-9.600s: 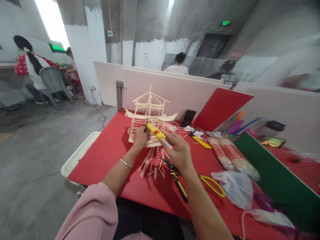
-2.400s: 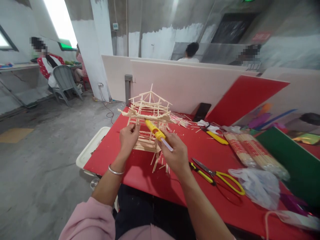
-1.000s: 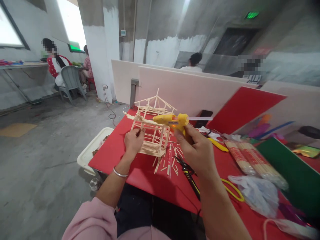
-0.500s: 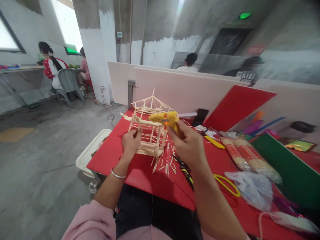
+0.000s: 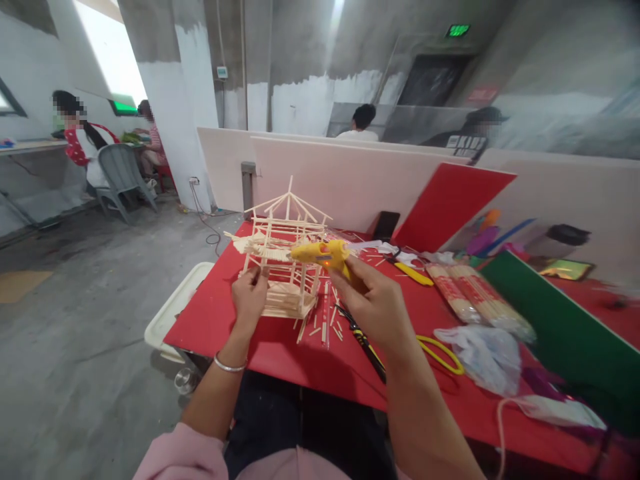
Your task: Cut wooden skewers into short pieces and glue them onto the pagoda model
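Observation:
A small house frame of pale wooden sticks, with a peaked roof skeleton, stands on the red table. My right hand grips a yellow hot glue gun, a clear glue stick jutting from its back. The gun's nozzle points left, at the lower eave of sticks; whether it touches cannot be seen. At the frame's front left is my left hand, thumb and fingers pinched together just under that eave. What lies between those fingertips is too small to make out.
Cut stick pieces and black-and-yellow pliers lie right of the frame. Farther right are yellow-handled cutters, packs of sticks, a plastic bag and a green board. White panels border the back. Other people sit beyond.
My view has turned slightly right, so everything sits farther left. The glue gun has dropped a little relative to the stick frame, its nozzle now lower at the eave. My left hand stays pinched there.

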Tool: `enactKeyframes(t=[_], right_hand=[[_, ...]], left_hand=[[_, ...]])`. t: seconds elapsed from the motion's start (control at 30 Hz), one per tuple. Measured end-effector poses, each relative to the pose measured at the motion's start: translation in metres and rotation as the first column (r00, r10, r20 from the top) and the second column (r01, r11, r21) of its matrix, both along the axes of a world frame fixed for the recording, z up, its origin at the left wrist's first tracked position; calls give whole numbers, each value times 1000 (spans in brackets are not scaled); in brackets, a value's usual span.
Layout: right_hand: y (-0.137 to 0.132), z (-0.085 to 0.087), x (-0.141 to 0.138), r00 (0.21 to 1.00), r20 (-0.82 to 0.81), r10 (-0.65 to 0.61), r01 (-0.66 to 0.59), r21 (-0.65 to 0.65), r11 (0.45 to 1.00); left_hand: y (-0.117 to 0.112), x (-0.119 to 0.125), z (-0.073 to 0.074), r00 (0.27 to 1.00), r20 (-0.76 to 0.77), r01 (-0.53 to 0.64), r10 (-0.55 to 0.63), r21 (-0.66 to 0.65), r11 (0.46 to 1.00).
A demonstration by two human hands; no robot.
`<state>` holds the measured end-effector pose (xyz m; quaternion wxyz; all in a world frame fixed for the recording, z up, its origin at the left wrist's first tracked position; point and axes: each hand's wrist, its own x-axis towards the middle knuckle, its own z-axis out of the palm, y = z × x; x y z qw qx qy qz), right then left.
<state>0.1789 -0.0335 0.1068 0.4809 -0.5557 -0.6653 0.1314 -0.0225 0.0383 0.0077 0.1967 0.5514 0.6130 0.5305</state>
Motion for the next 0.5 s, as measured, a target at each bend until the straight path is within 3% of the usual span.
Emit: enactKeyframes(t=[0.3, 0.5], right_hand=[[-50, -24, 48, 971, -126, -205, 196, -81, 977], [-51, -35, 50, 973, -149, -178, 169, -70, 983]], left_hand=[[-11, -6, -14, 993, 117, -13, -1, 118, 993], [-4, -31, -25, 992, 123, -24, 1, 187, 982]])
